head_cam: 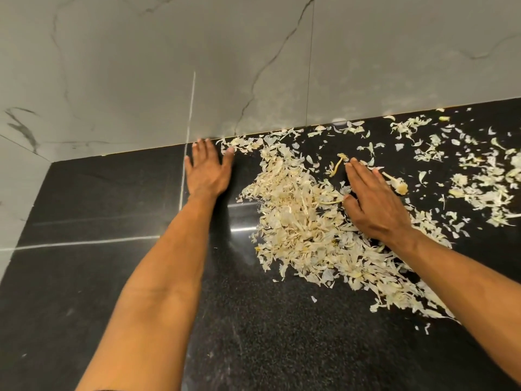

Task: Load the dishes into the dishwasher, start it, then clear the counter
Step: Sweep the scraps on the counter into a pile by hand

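I see the garlic peels (298,218) heaped between both flat, released hands — left hand (207,170), right hand (375,204) — on the counter (112,263).

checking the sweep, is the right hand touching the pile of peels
Touching. The head view shows the right hand lying flat with its thumb side pressed into the pile of peels.

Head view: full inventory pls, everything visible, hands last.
peel pile: one heap, pale cream, centre of counter between the hands
scattered peels: many loose bits, pale cream, right part of counter up to the wall
stems: two, yellowish, by right hand's fingertips
counter: one, glossy black speckled
wall: grey marble-look tiles, dark veins, behind and left of counter
left hand: flat on counter, fingertips at wall edge
right hand: flat, fingers straight, on the pile's right side
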{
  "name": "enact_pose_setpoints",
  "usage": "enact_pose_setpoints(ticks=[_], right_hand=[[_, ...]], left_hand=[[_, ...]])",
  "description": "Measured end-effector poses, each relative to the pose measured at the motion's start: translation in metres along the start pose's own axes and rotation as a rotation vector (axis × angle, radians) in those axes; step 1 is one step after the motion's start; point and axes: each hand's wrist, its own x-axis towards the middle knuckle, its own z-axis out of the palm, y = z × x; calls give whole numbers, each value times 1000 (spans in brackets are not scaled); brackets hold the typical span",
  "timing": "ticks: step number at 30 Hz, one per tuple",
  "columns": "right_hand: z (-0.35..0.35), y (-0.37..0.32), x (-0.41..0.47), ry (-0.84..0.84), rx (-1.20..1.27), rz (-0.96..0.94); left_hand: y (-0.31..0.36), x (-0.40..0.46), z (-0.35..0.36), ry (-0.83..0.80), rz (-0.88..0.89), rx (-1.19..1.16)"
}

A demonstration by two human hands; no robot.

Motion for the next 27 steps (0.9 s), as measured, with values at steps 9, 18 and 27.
enact_pose_setpoints(ticks=[9,18,27], right_hand=[[-4,1,-2,-7,15,7],[-6,1,-3,-37,19,5],[-7,0,-2,-53,16,-3]], left_hand=[[100,-20,23,-106,311,-73],[87,-19,16,-7,236,-279],[94,-24,25,-83,238,-97]])
